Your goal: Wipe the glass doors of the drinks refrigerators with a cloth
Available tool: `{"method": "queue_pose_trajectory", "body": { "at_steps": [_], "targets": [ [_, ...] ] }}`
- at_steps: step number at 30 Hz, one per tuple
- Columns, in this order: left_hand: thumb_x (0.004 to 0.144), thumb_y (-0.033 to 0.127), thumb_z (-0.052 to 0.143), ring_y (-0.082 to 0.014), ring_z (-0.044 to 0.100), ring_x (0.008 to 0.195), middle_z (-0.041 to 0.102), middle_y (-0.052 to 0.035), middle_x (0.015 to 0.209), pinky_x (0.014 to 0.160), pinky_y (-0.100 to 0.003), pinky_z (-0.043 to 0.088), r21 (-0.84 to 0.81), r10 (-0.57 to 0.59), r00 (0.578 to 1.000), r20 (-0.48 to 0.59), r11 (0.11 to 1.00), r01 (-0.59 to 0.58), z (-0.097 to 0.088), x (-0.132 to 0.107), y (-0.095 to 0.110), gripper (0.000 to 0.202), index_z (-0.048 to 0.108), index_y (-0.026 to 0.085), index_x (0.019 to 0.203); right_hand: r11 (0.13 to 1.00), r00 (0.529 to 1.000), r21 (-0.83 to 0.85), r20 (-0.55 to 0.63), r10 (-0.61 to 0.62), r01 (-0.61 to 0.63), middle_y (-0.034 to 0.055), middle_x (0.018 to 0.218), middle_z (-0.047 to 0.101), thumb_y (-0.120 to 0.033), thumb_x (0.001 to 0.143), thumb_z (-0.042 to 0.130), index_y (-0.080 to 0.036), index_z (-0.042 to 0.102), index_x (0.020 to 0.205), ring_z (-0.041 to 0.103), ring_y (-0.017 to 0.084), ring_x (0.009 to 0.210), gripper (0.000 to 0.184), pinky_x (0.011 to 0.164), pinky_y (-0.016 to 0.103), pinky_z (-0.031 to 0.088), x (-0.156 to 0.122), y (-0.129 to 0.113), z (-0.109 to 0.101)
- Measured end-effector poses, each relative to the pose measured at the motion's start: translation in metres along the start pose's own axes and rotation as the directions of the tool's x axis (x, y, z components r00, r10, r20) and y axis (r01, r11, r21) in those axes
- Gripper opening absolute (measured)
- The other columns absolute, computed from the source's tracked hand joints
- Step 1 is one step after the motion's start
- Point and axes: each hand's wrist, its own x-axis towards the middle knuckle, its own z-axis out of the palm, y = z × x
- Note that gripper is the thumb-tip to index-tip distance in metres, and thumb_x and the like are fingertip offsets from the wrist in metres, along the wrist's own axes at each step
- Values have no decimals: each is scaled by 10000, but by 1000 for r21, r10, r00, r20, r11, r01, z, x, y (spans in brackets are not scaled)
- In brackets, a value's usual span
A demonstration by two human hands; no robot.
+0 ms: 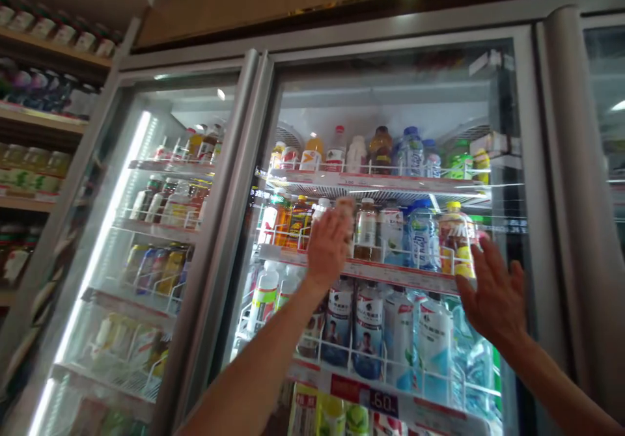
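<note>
I face a drinks fridge with glass doors. My left hand (328,246) is raised, fingers stretched up, in front of the second shelf (381,273) by a row of small bottles (366,229). My right hand (493,293) is open with fingers spread, beside a bottle with a yellow cap and label (456,239) at that shelf's right end. Neither hand holds anything. I cannot tell whether the hands touch the glass or reach inside.
The top shelf (375,181) carries juice and water bottles. Large white and blue bottles (400,338) fill the third shelf. The left fridge door (146,241) is shut over more drinks. Wooden store shelves (43,123) with bottles stand at far left.
</note>
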Motion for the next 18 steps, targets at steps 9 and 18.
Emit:
{"method": "queue_pose_trajectory", "body": {
  "at_steps": [9,18],
  "targets": [
    [904,297,402,-193,343,1340,473,-37,1378,1079,-407,371,-55,181,979,94,983,-177,25,12,70,340,565,217,1191,998,1000,71,11,-4,3,133,1446,348,-352,902,317,-174,235,1443,346,266,1331,575,1102,500,199,1,-1,-2],
    [900,212,363,-238,322,1351,378,-70,1440,1076,-512,357,43,-318,927,-198,942,332,-8,-1,-41,376,525,223,1239,996,998,85,-65,-7,12,120,1427,381,-352,901,317,-175,307,1417,332,237,1341,546,1124,460,168,-1,-2,2]
  ]
}}
